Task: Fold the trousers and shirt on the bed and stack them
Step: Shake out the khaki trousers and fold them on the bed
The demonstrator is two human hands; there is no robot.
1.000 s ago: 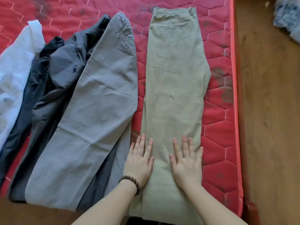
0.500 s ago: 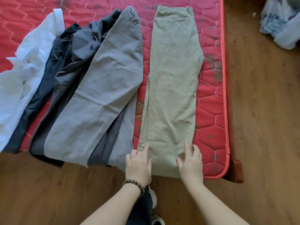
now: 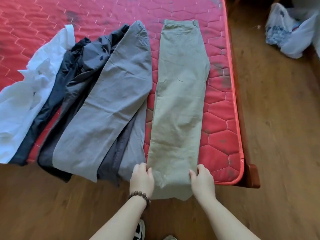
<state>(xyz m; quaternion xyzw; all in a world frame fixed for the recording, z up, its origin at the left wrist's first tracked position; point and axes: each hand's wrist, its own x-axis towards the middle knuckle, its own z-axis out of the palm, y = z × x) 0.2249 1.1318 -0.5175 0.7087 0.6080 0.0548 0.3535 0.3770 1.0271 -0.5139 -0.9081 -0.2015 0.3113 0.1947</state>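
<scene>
The khaki trousers point(image 3: 180, 104) are lying flat and straight on the red quilted mattress point(image 3: 221, 118), folded lengthwise so that one leg is covering the other, with the waistband at the far end and the hems hanging a little over the near edge of the bed. The left hand point(image 3: 142, 179) is gripping the left edge of the trousers near the hem, its fingers curling around the cloth. The right hand point(image 3: 202, 182) is gripping the right edge at about the same height, the fingers also curling into the fabric. A bracelet of brown beads point(image 3: 139, 196) is sitting on the left wrist.

Just beside the khaki trousers, to their left, a pair of grey trousers point(image 3: 110, 108) is lying at a slant, partly covering darker trousers point(image 3: 72, 80). Further left a white shirt point(image 3: 26, 104) is lying crumpled on the mattress, touching the dark cloth.

On the wooden floor point(image 3: 277, 135), well apart from the bed at the upper right, a white plastic bag point(image 3: 290, 33) is standing
</scene>
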